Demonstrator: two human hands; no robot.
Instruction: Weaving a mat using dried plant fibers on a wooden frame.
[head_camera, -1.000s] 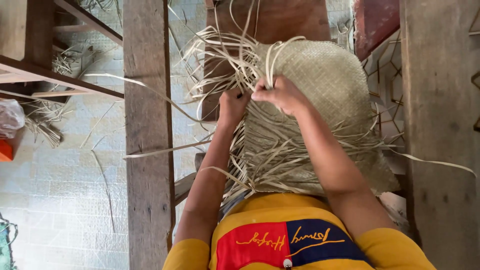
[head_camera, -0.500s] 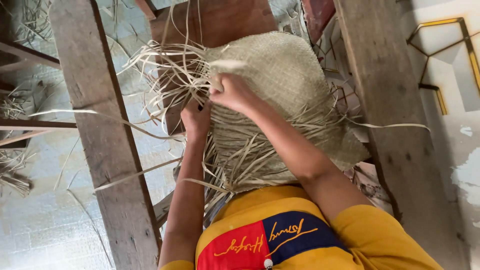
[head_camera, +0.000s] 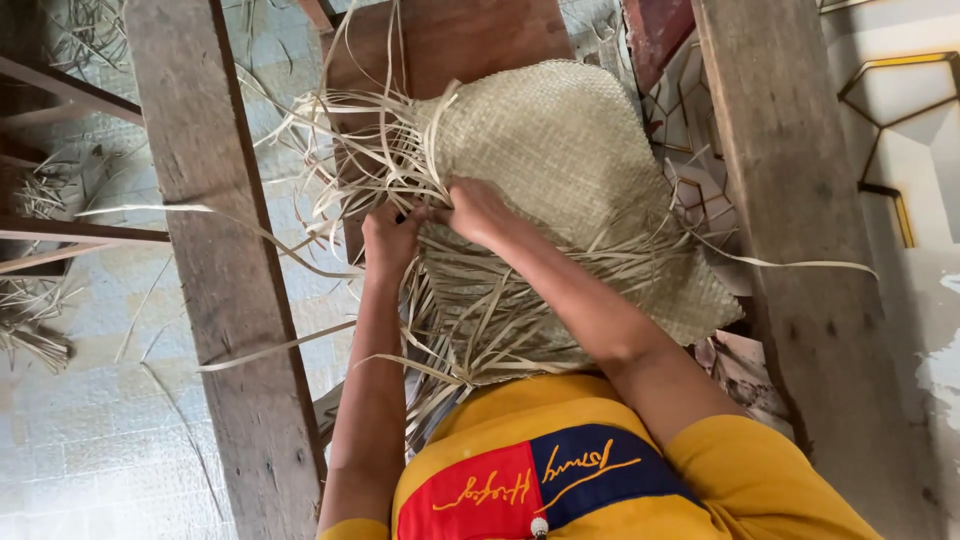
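Note:
A pale woven straw mat (head_camera: 580, 170) lies over my lap, its weave finished at the far right and loose strips (head_camera: 350, 150) fanning out at its left edge. My left hand (head_camera: 392, 240) pinches strips at that edge. My right hand (head_camera: 478, 210) presses on the mat right beside it, fingers closed on strips. Both forearms reach forward from yellow sleeves. More loose strips (head_camera: 480, 330) hang below the hands toward my body.
A thick wooden post (head_camera: 225, 270) runs down the left, another wooden post (head_camera: 810, 250) down the right. A dark wooden board (head_camera: 450, 40) lies under the mat. Straw bundles (head_camera: 30, 320) lie on the pale tiled floor at the left.
The view has swung right and tilted, so the mat and posts sit differently in frame. Both hands stay together at the mat's loose edge, shifted slightly lower on it.

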